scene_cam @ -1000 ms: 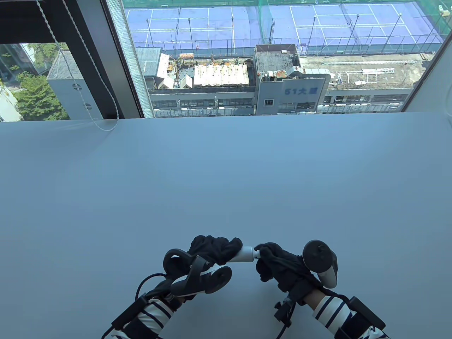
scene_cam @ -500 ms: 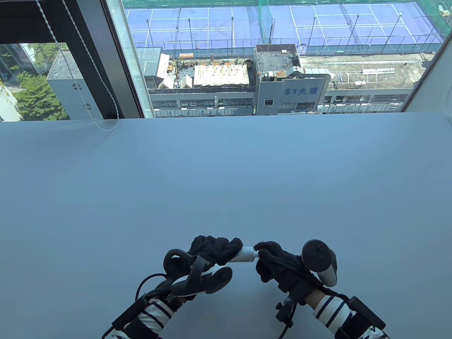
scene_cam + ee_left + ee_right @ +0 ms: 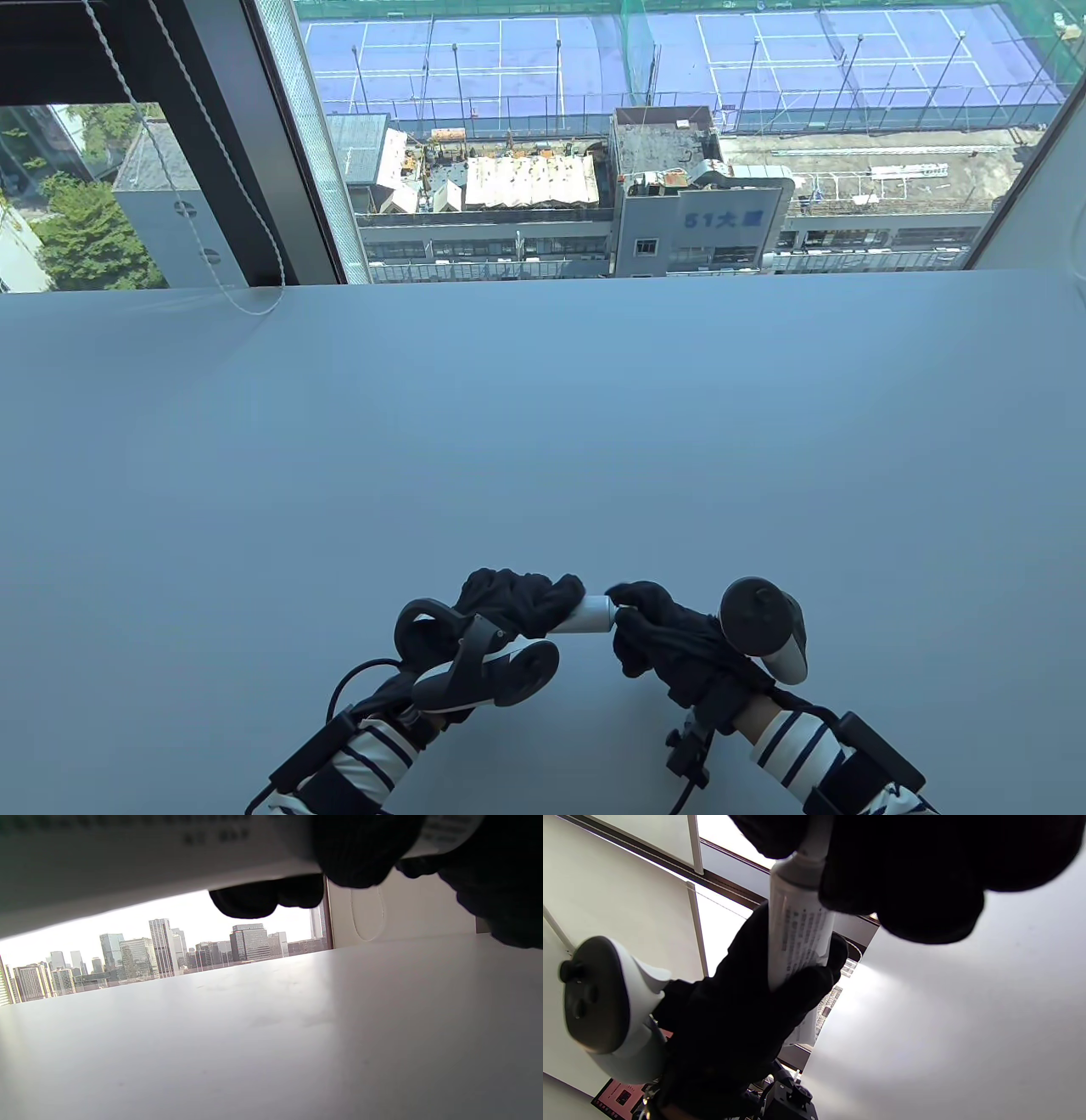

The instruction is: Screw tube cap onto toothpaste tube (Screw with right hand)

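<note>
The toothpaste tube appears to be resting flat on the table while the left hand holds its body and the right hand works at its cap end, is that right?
Not quite: the toothpaste tube is held up off the table, as the left wrist view shows. The left hand grips its body; the right hand is at the cap end.

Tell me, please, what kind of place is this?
Probably a high-floor room in a city: a plain white table stands against a large window overlooking rooftops, blue tennis courts and distant towers.

Overhead camera faces down at table and window; both wrist cameras sit close under the hands, sharing the tube.
</note>
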`<act>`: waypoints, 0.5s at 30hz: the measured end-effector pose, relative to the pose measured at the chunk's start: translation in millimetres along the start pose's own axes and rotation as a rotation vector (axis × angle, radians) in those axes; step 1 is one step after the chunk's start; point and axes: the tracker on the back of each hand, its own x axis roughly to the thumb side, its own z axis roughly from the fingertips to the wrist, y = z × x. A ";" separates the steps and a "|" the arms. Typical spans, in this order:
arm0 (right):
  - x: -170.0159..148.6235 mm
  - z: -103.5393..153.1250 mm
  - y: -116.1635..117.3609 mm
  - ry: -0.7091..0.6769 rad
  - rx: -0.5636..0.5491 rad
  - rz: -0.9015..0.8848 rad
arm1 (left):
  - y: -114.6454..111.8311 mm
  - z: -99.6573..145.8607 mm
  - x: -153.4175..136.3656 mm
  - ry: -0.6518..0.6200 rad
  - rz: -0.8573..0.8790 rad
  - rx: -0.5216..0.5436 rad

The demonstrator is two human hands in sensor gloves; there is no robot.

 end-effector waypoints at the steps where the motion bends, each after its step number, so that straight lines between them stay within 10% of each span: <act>1: 2.3 0.2 -0.3 -0.017 0.009 0.041 | -0.2 -0.2 -0.5 -0.002 0.023 -0.009; 15: 30.0 5.2 10.0 -0.306 0.074 0.594 | -4.9 -3.6 -14.5 -0.086 0.275 -0.195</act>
